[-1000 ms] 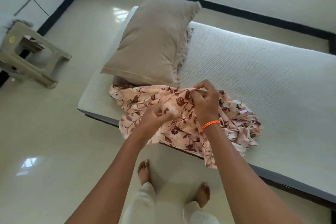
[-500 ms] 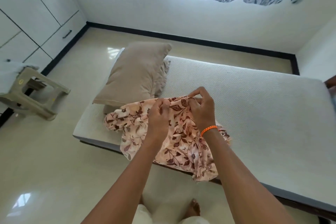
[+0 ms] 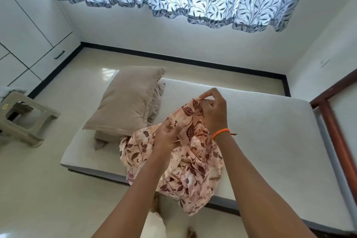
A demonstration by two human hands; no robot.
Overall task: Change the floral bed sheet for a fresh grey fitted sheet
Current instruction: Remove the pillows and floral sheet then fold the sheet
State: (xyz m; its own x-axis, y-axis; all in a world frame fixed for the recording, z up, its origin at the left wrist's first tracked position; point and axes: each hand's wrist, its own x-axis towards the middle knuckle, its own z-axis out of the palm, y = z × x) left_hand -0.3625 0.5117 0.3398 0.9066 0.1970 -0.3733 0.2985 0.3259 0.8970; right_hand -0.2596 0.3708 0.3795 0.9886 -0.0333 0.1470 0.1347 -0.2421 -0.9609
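I find no text, number or brand that I can read anywhere in my view. The only candidate is a small yellow sticker point(image 3: 5, 106) on the side of the plastic stool point(image 3: 23, 120) at the left, and whatever is printed on it is too small and blurred to make out.

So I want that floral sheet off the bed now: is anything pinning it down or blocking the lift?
Nothing visible does. Both the left hand and right hand grip the floral sheet directly; the pillow lies beside it.
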